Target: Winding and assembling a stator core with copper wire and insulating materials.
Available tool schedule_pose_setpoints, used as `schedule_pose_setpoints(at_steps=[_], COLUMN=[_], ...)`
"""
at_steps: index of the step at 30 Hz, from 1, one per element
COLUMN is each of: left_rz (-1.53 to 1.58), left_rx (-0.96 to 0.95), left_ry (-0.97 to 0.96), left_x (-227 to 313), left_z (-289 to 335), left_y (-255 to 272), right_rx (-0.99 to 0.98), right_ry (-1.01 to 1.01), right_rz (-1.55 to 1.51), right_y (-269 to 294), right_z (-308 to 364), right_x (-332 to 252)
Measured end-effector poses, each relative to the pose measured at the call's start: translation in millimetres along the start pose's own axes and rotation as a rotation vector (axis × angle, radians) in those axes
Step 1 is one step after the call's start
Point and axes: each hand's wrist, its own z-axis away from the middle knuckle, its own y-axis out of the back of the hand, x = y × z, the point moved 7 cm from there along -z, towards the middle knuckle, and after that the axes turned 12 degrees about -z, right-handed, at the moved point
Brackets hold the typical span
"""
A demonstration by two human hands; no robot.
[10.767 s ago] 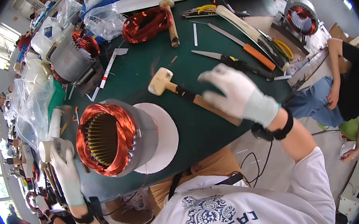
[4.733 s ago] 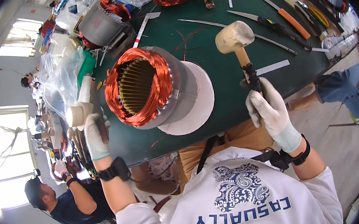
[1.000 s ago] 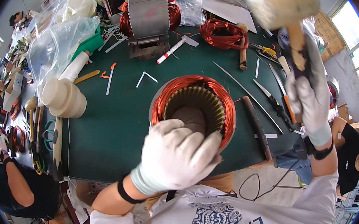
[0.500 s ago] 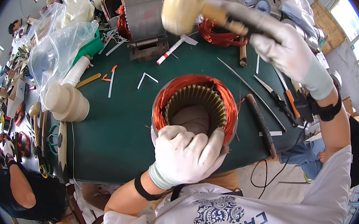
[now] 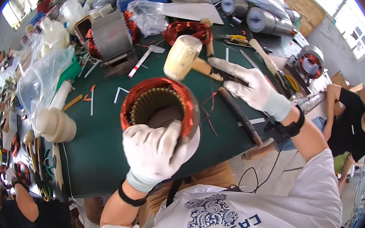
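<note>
With my left hand (image 5: 153, 152) I grip the near rim of a motor stator (image 5: 189, 106), fingers curled over its edge. Orange-red copper windings (image 5: 130, 102) ring its upper end, and yellowish slot liners line the bore. The stator leans on the green table. Just beyond it, to the right, is a wooden mallet (image 5: 182, 57) with a pale, barrel-shaped head. My right hand (image 5: 251, 89) is at the mallet's dark handle, its fingers stretched and apart, with the handle between forefinger and thumb. Both hands wear white gloves.
A dark rod (image 5: 241, 119) lies right of the stator. Scissors (image 5: 291, 82) and pliers (image 5: 237, 39) lie farther right. A wound motor core (image 5: 112, 39) and copper coils (image 5: 185, 32) stand behind. White spools (image 5: 57, 125) are at left. One person (image 5: 29, 219) works left; another (image 5: 347, 119) is right.
The mallet has come down from its raised position to beside the stator, and my right fingers have straightened. The stator has tilted under my left hand. My view has shifted right.
</note>
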Motion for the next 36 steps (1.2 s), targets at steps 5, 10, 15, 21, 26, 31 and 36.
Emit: schedule_pose_setpoints(at_steps=[5,10,15,21,26,31,36], left_rz=[0.086,0.238,-0.124,-0.55,-0.434,-0.184,0.295], left_rx=[-0.057,-0.428,-0.707,-0.81,-0.62,-0.747,-0.509], left_ry=[0.114,0.35,0.035,-0.292,-0.265,-0.085,0.438], left_x=[-28.1,-92.1,-84.0,-62.0,-59.2,-79.1,-150.3], left_z=[-9.2,-38.2,-58.6,-56.6,-57.6,-53.6,3.5], left_y=[22.4,-9.4,-49.7,-48.0,-53.6,-48.9,-5.6], right_rx=[0.308,-0.085,0.076,0.22,-0.015,-0.134,-0.062], right_ry=[-0.162,-0.103,-0.177,0.046,0.445,0.369,0.43], right_rz=[0.42,0.683,0.869,0.27,0.345,0.486,0.439], right_y=[37.0,-27.4,11.1,-23.2,-103.5,-140.6,-141.9], right_z=[54.4,94.8,129.5,80.7,-16.4,-42.4,-42.3], right_x=[43.0,18.6,38.4,-49.4,-105.2,-89.6,-89.0])
